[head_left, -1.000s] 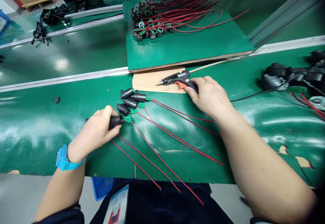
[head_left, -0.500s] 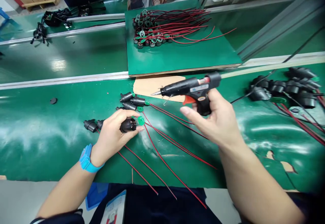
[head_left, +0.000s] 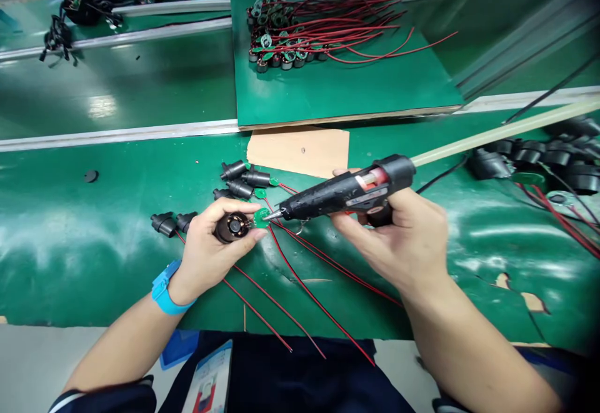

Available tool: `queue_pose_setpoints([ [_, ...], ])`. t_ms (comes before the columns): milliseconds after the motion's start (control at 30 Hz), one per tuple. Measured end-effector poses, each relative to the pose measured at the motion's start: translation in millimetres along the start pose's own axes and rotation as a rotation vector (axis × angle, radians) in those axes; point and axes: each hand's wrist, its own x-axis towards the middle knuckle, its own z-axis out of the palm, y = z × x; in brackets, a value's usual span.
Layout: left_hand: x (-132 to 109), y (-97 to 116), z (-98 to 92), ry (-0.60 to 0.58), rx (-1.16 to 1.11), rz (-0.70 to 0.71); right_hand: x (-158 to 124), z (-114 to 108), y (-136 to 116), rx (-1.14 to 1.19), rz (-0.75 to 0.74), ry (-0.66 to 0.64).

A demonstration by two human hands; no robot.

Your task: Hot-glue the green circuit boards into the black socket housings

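My left hand [head_left: 213,232] grips a black cylindrical housing [head_left: 230,228], its open end with a ring inside turned toward me. Thumb and forefinger also steady a small green circuit board [head_left: 261,217] joined to it by thin leads. Red wires trail from the board toward the table's front edge. In my right hand [head_left: 398,232] is a black hot glue gun [head_left: 342,195], fingers wrapped around its handle. Its metal tip is at the green board, seemingly touching it. A long pale glue stick [head_left: 497,135] sticks out of its back.
Several black housings [head_left: 241,188] lie just beyond my left hand. A brown cardboard piece [head_left: 300,150] sits behind the glue gun. On a raised green board [head_left: 347,94] rest many parts with red wires [head_left: 347,44]. More black housings [head_left: 529,150] are at the right.
The glue gun has swung left and down, bringing its tip to the green board. My left hand has tilted the housing so its open end shows more.
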Motion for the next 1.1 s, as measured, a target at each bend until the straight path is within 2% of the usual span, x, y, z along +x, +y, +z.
queue_pose_setpoints([
  [433, -2, 2, 0.3, 0.02, -0.041, -0.025, -1, 0, 2, -0.055, -0.05, 0.007],
  [567, -1, 2, 0.7, 0.034, -0.038, -0.032, -4, -3, 2, -0.174, -0.125, 0.031],
  [667, 0, 2, 1.6, 0.04, -0.012, -0.04, -6, -5, -2, -0.274, -0.254, 0.051],
  [733, 0, 1, 2.1, 0.033, 0.002, -0.032, -6, -4, -2, -0.406, -0.35, 0.091],
  [800, 0, 0, 2.2, 0.015, 0.018, -0.01, -4, -2, 4, -0.547, -0.361, 0.102],
  [867, -2, -1, 2.0, -0.003, 0.043, 0.011, 1, 3, 18, -0.575, -0.202, 0.062],
  [1000, -5, -4, 1.8, -0.007, 0.074, 0.038, 14, 13, 62, -0.24, 0.297, -0.132],
  [1033, -6, -5, 1.9, -0.01, 0.075, 0.049, 16, 14, 72, -0.156, 0.364, -0.187],
  [1100, -6, -6, 2.5, -0.023, 0.075, 0.068, 20, 14, 84, -0.088, 0.408, -0.248],
])
